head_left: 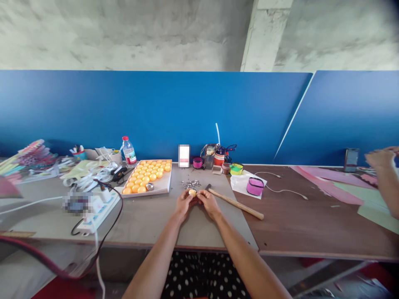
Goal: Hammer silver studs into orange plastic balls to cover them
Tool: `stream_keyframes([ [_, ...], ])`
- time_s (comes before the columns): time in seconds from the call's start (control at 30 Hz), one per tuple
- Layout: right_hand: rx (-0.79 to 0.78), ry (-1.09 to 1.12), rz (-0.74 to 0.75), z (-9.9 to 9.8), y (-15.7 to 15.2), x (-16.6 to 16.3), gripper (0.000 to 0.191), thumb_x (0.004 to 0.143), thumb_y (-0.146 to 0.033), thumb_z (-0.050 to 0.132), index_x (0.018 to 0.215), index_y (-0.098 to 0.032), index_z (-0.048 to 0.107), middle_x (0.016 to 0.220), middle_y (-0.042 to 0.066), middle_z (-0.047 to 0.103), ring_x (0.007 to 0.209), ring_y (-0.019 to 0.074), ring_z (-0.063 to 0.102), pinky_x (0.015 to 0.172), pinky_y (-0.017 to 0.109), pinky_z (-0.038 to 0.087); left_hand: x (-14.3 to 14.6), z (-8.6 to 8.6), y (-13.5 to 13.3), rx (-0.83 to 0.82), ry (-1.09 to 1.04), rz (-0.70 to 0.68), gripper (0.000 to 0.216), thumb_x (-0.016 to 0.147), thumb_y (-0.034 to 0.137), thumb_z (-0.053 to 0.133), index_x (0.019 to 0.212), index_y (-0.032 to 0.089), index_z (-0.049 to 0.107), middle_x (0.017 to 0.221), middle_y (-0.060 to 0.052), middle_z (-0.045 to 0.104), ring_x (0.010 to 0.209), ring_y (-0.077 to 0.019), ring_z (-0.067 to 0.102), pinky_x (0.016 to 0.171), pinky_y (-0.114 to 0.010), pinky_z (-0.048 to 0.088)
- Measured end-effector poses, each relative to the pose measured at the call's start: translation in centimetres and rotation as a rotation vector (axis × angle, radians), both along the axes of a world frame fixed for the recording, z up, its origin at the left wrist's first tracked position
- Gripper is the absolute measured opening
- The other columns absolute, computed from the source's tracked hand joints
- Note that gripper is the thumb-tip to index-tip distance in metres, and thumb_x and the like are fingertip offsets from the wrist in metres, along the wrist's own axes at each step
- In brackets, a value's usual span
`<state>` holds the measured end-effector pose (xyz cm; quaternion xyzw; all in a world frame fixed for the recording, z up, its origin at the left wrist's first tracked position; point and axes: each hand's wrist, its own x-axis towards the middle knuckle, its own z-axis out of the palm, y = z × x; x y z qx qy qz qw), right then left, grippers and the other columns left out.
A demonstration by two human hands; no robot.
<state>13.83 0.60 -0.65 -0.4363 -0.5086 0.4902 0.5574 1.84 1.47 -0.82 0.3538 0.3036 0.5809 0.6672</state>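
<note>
Pale yellow and rounded, a small ball (192, 193) sits just left of the hammer (238, 204), pinched by the left hand (183, 204), the right hand (208, 202) close against it, grip not discernible, with silvery metal bits (193, 183) also left of the hammer and, farther left, a tray (163, 187) of orange balls (146, 179).

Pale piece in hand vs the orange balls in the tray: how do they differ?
Colour: the pale piece is creamy yellow; the orange balls are stronger orange.
Place: the pale piece is held in the left hand; the orange balls sit in the tray.
Count: one pale piece, many orange balls.
Shared: both look rounded.
</note>
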Motion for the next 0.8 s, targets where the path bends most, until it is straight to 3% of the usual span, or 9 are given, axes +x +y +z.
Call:
stream_keyframes([
  [0.5, 0.015, -0.045, 0.025, -0.1, 0.0, 0.3, 0.022, 0.07, -0.041, 0.054, 0.07, -0.019, 0.052, 0.05, -0.005, 0.045, 0.047, 0.0092, 0.039, 0.047, 0.021, 0.031, 0.0, 0.0, -0.1, 0.033, 0.059, -0.016, 0.035, 0.061, 0.027, 0.072, 0.091, 0.014, 0.06, 0.088, -0.006, 0.063, 0.072, -0.0172, 0.062, 0.071, -0.035, 0.051],
  [0.8, 0.019, -0.045, 0.019, -0.5, 0.2, 0.4, 0.02, 0.071, -0.038, 0.054, 0.069, -0.019, 0.051, 0.049, -0.005, 0.047, 0.045, 0.0089, 0.04, 0.044, 0.021, 0.032, -0.1, -1.0, 0.4, 0.078, 0.139, 0.011, 0.038, 0.065, 0.032, 0.069, 0.097, 0.016, 0.059, 0.092, -0.007, 0.063, 0.076, -0.0181, 0.061, 0.074, -0.036, 0.051],
])
